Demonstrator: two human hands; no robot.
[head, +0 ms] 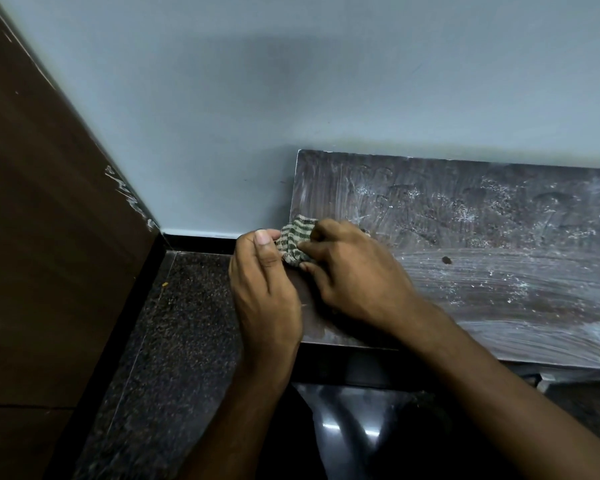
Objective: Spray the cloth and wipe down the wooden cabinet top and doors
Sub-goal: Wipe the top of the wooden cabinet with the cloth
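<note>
A small green-and-cream striped cloth is bunched at the left end of the dark wooden cabinet top. Both my hands hold it. My left hand grips its left side, thumb up, at the cabinet's left edge. My right hand lies over its right side with the fingers curled on the fabric. The cabinet top is streaked with whitish smears and specks, and a small dark spot sits to the right of my hands. No spray bottle is in view.
A grey wall stands behind the cabinet. A tall brown wooden panel rises at the left. Speckled dark granite floor lies between panel and cabinet. The cabinet's glossy dark front is below my arms.
</note>
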